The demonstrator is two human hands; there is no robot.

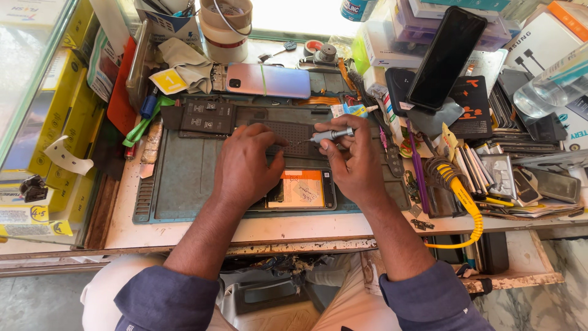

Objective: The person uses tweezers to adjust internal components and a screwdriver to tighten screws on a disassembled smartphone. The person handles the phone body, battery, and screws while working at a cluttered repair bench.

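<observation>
My right hand (354, 160) grips a small silver precision screwdriver (329, 135), its tip pointing left toward the fingertips of my left hand (246, 162). My left hand rests palm-down on the grey-green repair mat (177, 184), fingers curled near the screwdriver tip; whether it pinches a tiny part I cannot tell. Under both hands lies an opened phone (303, 190) with an orange-labelled inside showing. A black phone battery (207, 117) lies on the mat's far side.
A phone back cover in pink-blue (268, 79) lies beyond the mat. A black phone (446, 56) leans at the right among boxes, cases and tools. A yellow coiled cable (467, 205) hangs at the right edge. Yellow boxes (58, 129) stack at left.
</observation>
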